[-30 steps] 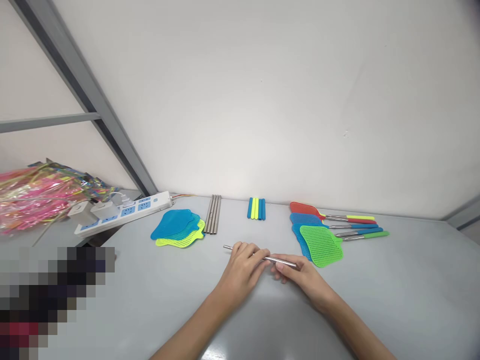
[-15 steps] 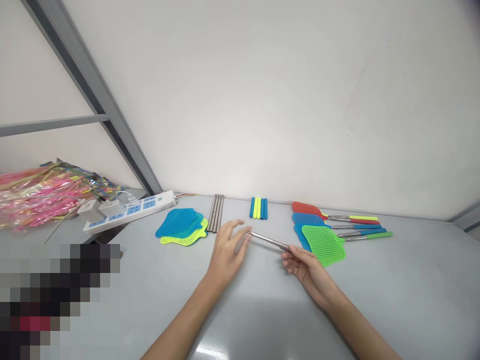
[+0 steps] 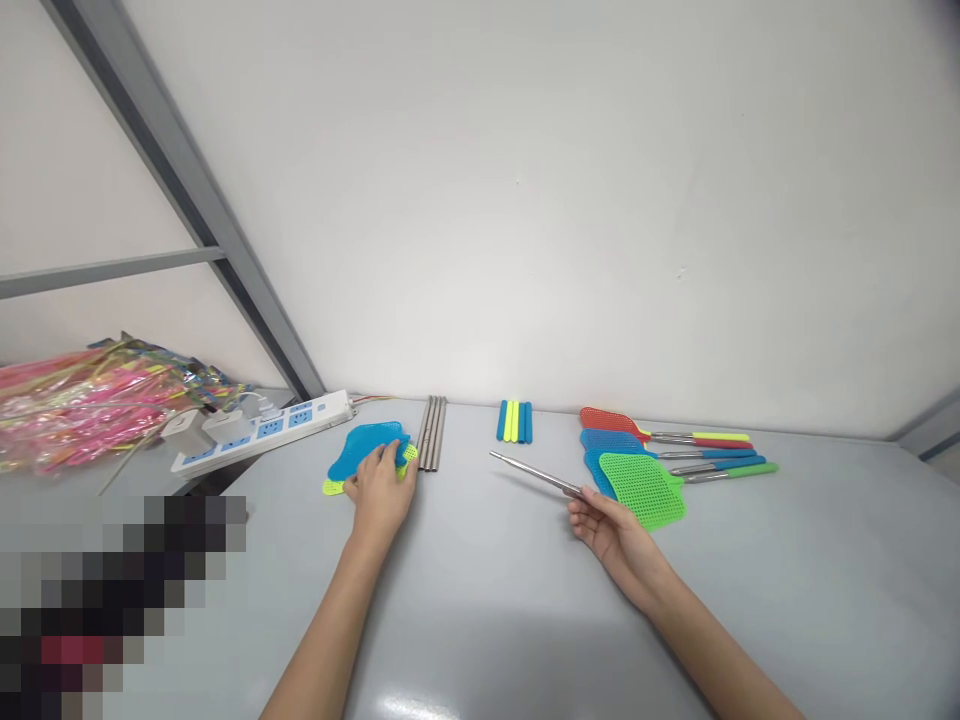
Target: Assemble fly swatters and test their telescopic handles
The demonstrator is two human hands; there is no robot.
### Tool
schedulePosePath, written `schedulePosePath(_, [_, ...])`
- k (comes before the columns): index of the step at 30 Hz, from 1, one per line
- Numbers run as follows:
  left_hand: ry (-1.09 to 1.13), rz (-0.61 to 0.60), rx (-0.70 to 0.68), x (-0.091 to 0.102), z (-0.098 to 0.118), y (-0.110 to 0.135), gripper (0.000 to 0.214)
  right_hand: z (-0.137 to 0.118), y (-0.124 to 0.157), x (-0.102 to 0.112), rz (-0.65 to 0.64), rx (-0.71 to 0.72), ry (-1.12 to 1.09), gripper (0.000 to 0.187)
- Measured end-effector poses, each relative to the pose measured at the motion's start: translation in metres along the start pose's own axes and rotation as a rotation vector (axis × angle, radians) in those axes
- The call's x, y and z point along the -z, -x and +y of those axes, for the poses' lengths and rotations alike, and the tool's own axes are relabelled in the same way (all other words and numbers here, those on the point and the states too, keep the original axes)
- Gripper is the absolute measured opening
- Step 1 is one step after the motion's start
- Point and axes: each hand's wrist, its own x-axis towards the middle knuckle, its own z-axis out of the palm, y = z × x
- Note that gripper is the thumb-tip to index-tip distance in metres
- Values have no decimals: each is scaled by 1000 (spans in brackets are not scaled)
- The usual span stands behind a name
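My right hand (image 3: 609,526) grips one end of a thin metal rod (image 3: 532,472) that points up and to the left above the grey table (image 3: 525,590). My left hand (image 3: 379,487) rests on the stack of blue and yellow-green swatter heads (image 3: 366,446) at the left, its fingers curled over the near edge of the stack. Several more metal rods (image 3: 433,432) lie side by side just right of that stack. A row of blue and yellow handle sleeves (image 3: 514,421) lies behind the held rod.
Several finished fly swatters (image 3: 645,465) in red, blue and green lie at the right, just beyond my right hand. A white power strip (image 3: 262,428) and a heap of pink foil packaging (image 3: 82,400) sit at the left. A pixelated patch covers the lower left.
My left hand let go of the rod and moved left onto the stack of swatter heads. My right hand kept the rod and lifted its free end.
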Motion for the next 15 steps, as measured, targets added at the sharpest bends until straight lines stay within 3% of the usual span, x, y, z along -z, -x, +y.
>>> schedulePosePath(7, [47,64,-161,4,14,10,41,-2,-2,0,51,-2,-48,14])
schedulePosePath(11, [28,81,-140,4,15,11,53,-3,0,-2,37,8,-40,14])
schedulePosePath(15, [67,72,-129,2,14,11,45,-3,0,-2,33,11,-31,14])
